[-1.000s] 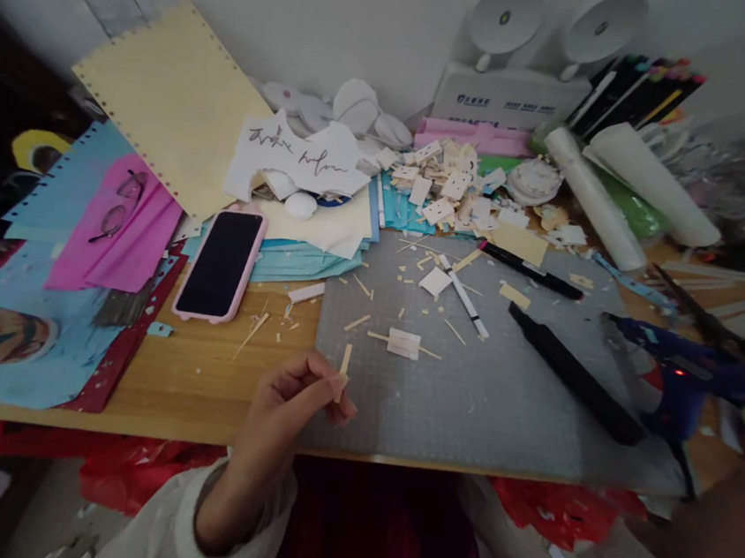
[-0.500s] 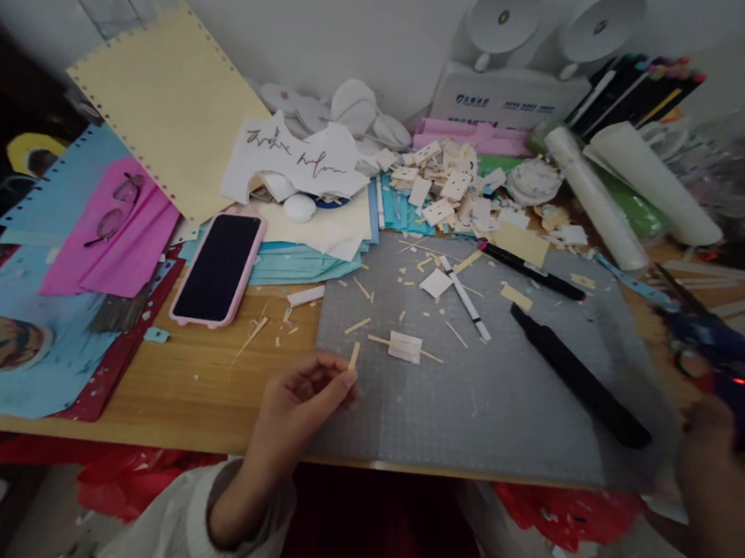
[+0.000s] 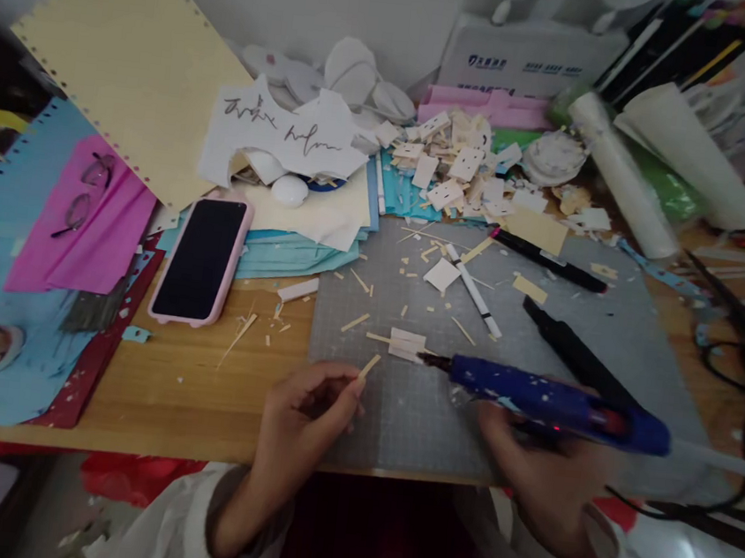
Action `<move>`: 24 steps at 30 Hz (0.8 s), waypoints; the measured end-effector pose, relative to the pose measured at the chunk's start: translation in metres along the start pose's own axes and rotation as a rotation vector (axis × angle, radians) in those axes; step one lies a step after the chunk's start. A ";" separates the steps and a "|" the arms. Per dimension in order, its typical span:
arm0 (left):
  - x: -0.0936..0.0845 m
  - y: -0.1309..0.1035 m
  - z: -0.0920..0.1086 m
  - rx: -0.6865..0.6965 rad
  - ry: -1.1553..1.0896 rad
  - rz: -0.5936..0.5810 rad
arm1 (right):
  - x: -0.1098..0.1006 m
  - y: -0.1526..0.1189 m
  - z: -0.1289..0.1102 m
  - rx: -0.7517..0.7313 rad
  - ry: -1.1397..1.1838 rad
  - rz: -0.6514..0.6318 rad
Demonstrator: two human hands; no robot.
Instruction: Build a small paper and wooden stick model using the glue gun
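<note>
The wooden table (image 3: pixel 201 394) bears a gray cutting mat (image 3: pixel 396 432); a pink-cased phone (image 3: pixel 200 259) lies beside it.

My left hand (image 3: pixel 312 410) pinches a thin, pale strip (image 3: pixel 369 367) between thumb and finger, its free end slanting forward and right. The blue glue gun (image 3: pixel 533 401) — white-specked, red light lit — lies in my right hand (image 3: pixel 543 466), dark nozzle pointing left.

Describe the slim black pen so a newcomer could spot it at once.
Find the grey mat, then its far edge, in front of the heap of small pale pieces. There the slim black pen lies slanted beside a pale yellow card. Its pink end sets it apart from the white pen and the thicker black tool nearer the person.
</note>
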State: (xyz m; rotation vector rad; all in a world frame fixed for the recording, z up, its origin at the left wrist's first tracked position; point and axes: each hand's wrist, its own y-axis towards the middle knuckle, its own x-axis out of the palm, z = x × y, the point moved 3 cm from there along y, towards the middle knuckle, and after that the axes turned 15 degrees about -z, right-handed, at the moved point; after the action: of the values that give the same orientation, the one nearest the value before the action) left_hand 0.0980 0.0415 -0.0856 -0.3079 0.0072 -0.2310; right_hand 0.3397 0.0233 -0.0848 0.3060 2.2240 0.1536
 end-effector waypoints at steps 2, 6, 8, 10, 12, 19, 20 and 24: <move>0.000 0.000 0.000 0.006 -0.003 0.011 | 0.007 0.000 -0.012 -0.048 -0.010 -0.028; 0.000 0.000 0.001 -0.009 0.001 0.037 | 0.009 0.003 -0.022 -0.105 -0.021 -0.076; 0.000 0.000 0.001 -0.012 0.017 0.032 | 0.009 0.004 -0.023 -0.114 -0.030 -0.082; 0.000 0.000 0.001 -0.011 0.039 0.020 | 0.009 0.004 -0.022 -0.117 -0.051 -0.093; 0.000 -0.001 0.000 -0.006 0.061 0.012 | 0.010 0.003 -0.021 -0.117 -0.078 -0.094; 0.000 -0.001 0.000 0.022 0.110 -0.009 | 0.010 0.005 -0.021 -0.103 -0.156 -0.112; 0.000 -0.002 0.000 0.024 0.113 -0.012 | 0.010 0.005 -0.022 -0.111 -0.161 -0.110; 0.000 -0.002 -0.001 0.005 0.113 -0.016 | 0.010 0.006 -0.024 -0.141 -0.175 -0.088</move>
State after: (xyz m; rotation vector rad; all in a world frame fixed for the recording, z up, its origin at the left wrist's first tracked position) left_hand 0.0977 0.0395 -0.0855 -0.2893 0.1158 -0.2639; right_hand 0.3158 0.0313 -0.0763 0.1387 2.0371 0.2259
